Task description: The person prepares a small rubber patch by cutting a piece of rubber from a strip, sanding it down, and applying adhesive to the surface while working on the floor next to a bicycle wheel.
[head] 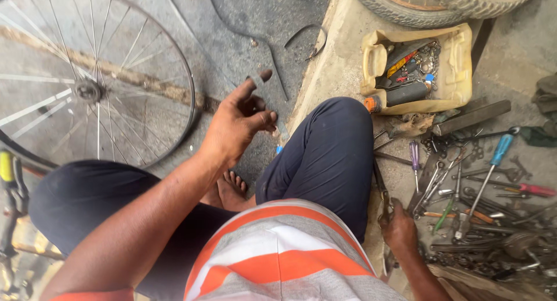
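Left hand point(238, 124) half-curled, pinching small unclear piece; right hand point(399, 228) gripping pliers point(384, 199), fingers hidden.

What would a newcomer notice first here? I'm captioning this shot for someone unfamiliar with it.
The big spoked bicycle wheel at upper left draws the eye, with the left hand raised in front of it, pinching a small dark strip. At right, the right hand reaches into a heap of tools on the ground, below a cut-open yellow container of parts.

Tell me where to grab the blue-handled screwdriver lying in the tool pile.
Grip the blue-handled screwdriver by its blue handle, at the far upper end, coming from above. The handle lies clear on top, while the shaft runs down into the crowded pile of tools near the right hand.
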